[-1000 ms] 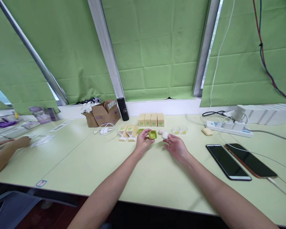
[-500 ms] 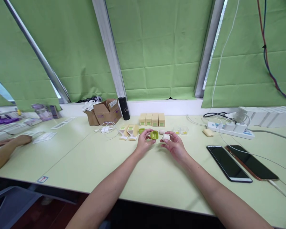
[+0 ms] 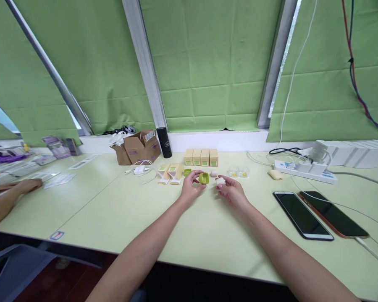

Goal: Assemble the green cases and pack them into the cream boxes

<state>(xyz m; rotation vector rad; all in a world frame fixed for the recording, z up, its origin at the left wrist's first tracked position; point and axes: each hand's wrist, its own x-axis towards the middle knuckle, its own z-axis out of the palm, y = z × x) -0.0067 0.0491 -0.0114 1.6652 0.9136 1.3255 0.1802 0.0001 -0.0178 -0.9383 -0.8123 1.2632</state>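
Between the fingers of my left hand (image 3: 190, 186) is a small green case (image 3: 204, 178), its hollow side facing me. My right hand (image 3: 233, 191) pinches a small white case (image 3: 220, 181) just to the right of it, the two apart. Behind my hands another white piece (image 3: 213, 173) stands on the table, and a second green piece (image 3: 187, 172) lies behind my left hand. Two opened cardboard boxes (image 3: 175, 173) are left of my left hand. Clear plastic packs (image 3: 238, 172) with yellow spots lie beyond my right hand.
A row of small closed boxes (image 3: 200, 157) stands at the back. Left are a charger with cable (image 3: 139, 170), a brown carton (image 3: 141, 147) and a black bottle (image 3: 164, 143). Right are two phones (image 3: 303, 216), a power strip (image 3: 305, 171) and a beige case (image 3: 275, 175). A co-worker's hand (image 3: 30, 185) rests far left.
My right hand has turned the white case a little and drawn slightly away from the green one. The left hand stays nearly in place. The co-worker's hand has shifted slightly.
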